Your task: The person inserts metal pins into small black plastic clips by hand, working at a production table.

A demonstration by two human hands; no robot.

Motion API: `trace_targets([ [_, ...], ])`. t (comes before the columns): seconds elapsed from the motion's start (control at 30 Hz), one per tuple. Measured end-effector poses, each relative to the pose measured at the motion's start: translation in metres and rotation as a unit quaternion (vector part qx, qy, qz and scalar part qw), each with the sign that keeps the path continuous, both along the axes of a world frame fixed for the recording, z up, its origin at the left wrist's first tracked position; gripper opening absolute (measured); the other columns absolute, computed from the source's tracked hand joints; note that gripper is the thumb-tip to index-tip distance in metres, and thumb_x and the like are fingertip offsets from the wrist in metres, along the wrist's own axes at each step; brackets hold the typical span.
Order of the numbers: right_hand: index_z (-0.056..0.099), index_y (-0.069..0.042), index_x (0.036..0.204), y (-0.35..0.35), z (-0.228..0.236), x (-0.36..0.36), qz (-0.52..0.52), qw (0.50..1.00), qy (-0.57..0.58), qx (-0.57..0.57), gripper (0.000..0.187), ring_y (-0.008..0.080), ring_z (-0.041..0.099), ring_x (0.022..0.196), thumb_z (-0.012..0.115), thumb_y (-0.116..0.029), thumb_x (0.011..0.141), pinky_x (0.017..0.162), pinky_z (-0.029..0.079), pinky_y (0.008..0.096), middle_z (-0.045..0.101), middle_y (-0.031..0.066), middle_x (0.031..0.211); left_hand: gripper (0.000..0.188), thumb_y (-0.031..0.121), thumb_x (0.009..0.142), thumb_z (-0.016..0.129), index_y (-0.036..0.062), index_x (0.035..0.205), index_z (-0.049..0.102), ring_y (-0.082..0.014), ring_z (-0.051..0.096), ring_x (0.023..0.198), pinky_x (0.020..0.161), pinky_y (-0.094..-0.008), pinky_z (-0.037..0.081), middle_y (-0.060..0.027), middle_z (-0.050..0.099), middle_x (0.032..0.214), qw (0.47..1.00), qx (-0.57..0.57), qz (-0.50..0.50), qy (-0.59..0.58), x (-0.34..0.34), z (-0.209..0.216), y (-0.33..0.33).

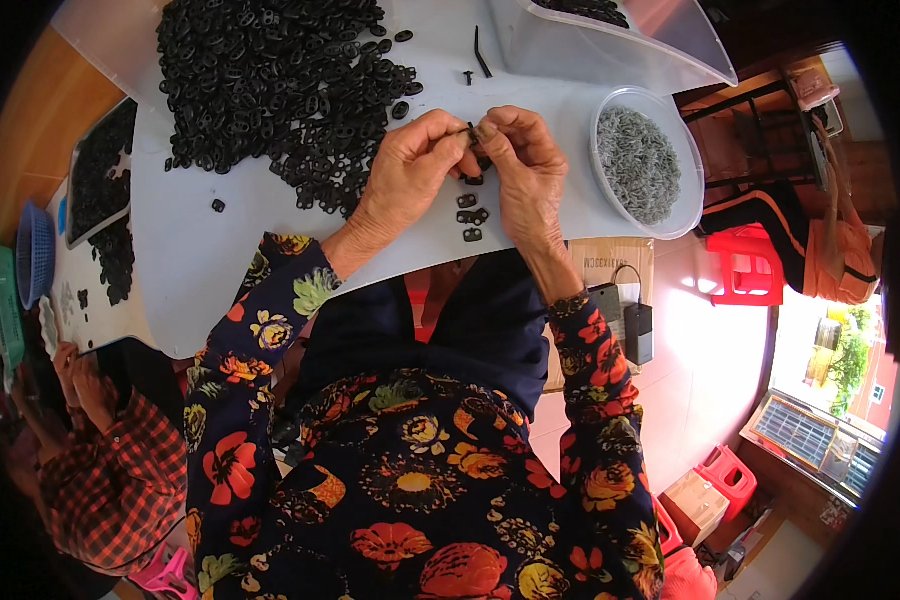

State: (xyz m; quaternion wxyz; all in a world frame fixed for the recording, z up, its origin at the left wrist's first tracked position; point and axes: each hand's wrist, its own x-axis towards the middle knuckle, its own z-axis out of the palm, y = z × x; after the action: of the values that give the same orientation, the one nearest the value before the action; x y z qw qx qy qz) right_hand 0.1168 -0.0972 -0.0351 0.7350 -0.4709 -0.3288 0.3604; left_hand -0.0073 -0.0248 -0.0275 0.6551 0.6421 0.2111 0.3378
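Observation:
My left hand (406,168) and my right hand (526,165) meet above the table, fingertips together. Both pinch a small black plastic part (472,132), which the fingers largely cover. Just below my hands, several small black two-holed pieces (472,216) lie in a short, uneven column near the table's front edge. A big heap of black oval plastic pieces (260,80) spreads to the left of my left hand, with smaller black pieces at its near side. To the right of my right hand stands a round clear tub (686,222) of tiny grey pieces (637,160).
A clear plastic bin (610,62) stands at the far right of the white table (200,260). A thin black stick (482,52) lies beyond my hands. At left, a person in a checked shirt (120,480) works beside a tray of black pieces (102,170). Red stools (748,265) stand right.

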Motion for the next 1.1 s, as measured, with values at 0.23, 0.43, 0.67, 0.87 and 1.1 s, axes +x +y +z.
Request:
trace_targets([
  [0.23, 0.060, -0.002, 0.103, 0.000, 0.000, 0.000, -0.002, 1.000, -0.006, 0.008, 0.017, 0.0066, 0.057, 0.082, 0.063, 0.000, 0.087, 0.078, 0.047, 0.0215, 0.062, 0.0008, 0.091, 0.010, 0.008, 0.091, 0.052, 0.0007, 0.089, 0.058, -0.0073, 0.057, 0.067, 0.064, -0.0221, 0.046, -0.0028, 0.063, 0.071, 1.000, 0.008, 0.010, -0.004, 0.002, 0.000, -0.002],
  [0.43, 0.060, -0.001, 0.105, 0.000, 0.000, -0.001, -0.004, 0.999, -0.037, 0.003, 0.018, 0.0059, 0.056, 0.083, 0.064, -0.002, 0.087, 0.077, 0.046, 0.0208, 0.062, 0.0005, 0.092, 0.012, 0.010, 0.090, 0.051, 0.0004, 0.087, 0.058, -0.0063, 0.055, 0.065, 0.060, -0.0216, 0.044, -0.0032, 0.063, 0.070, 1.000, 0.017, 0.025, 0.005, 0.000, 0.000, -0.001],
  [0.67, 0.061, -0.002, 0.106, -0.003, 0.004, -0.002, -0.022, 1.000, -0.017, 0.003, 0.019, 0.0053, 0.055, 0.083, 0.064, -0.005, 0.088, 0.077, 0.045, 0.0208, 0.062, 0.0000, 0.091, 0.011, 0.011, 0.087, 0.054, 0.0013, 0.084, 0.057, -0.0047, 0.053, 0.061, 0.055, -0.0218, 0.041, -0.0025, 0.063, 0.067, 0.996, 0.051, -0.035, 0.066, -0.003, 0.009, 0.008],
  [0.87, 0.061, -0.003, 0.106, -0.001, 0.001, 0.002, -0.016, 0.998, -0.057, -0.010, 0.018, 0.0060, 0.056, 0.082, 0.064, -0.006, 0.088, 0.078, 0.045, 0.0212, 0.063, 0.0006, 0.091, 0.010, 0.011, 0.087, 0.054, 0.0020, 0.083, 0.058, -0.0038, 0.051, 0.059, 0.054, -0.0217, 0.040, -0.0012, 0.063, 0.065, 0.995, 0.074, -0.018, 0.068, -0.002, 0.007, 0.009],
  [1.1, 0.061, -0.002, 0.105, -0.002, 0.001, 0.000, -0.022, 1.000, 0.001, 0.011, 0.018, 0.0061, 0.056, 0.082, 0.064, -0.005, 0.088, 0.077, 0.046, 0.0217, 0.064, 0.0007, 0.091, 0.013, 0.012, 0.089, 0.050, 0.0030, 0.085, 0.059, -0.0056, 0.052, 0.066, 0.064, -0.0226, 0.043, -0.0004, 0.062, 0.070, 0.992, 0.060, -0.051, 0.097, -0.005, 0.010, 0.011],
])
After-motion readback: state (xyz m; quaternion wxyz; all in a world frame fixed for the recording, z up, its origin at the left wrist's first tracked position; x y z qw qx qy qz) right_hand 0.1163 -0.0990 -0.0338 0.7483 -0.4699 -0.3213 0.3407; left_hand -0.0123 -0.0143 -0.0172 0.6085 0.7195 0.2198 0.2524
